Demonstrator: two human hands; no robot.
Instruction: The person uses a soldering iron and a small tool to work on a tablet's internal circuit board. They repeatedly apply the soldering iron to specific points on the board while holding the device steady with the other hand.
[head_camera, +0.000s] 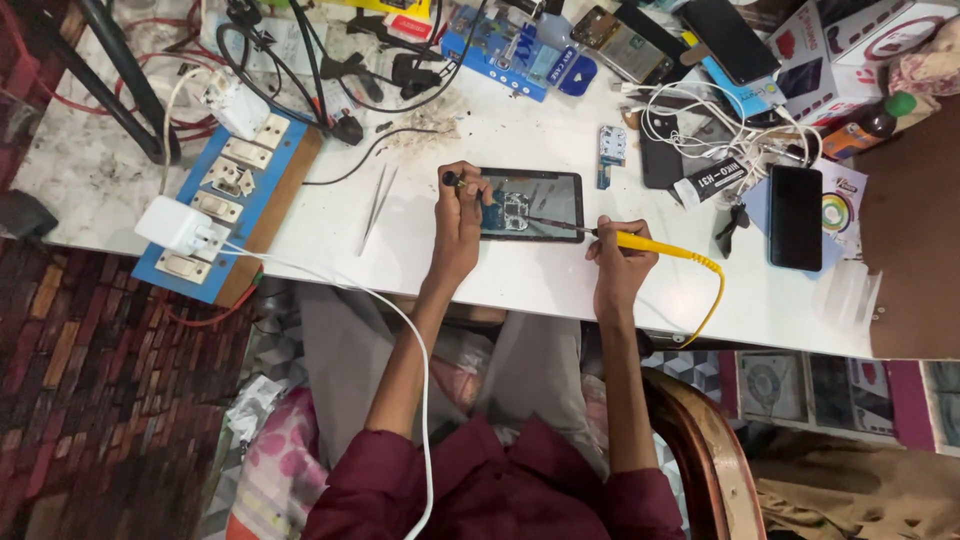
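Note:
A dark phone (545, 195) lies flat on the white table (520, 280) with a small circuit board (514, 210) resting on it. My left hand (460, 215) grips a thin dark tool (452, 180) at the phone's left edge, beside the board. My right hand (617, 262) holds a yellow-handled soldering iron (650, 244); its metal tip points left across the phone toward the board. A yellow cord (712, 295) trails from the handle over the table's front edge.
Tweezers (378, 205) lie left of the phone. A blue switch board (235, 190) with a white charger (180, 228) sits at far left. Another black phone (796, 216), white cables (700, 110), boxes and tangled black wires (330, 70) crowd the back. A wooden chair arm (705, 440) curves at right.

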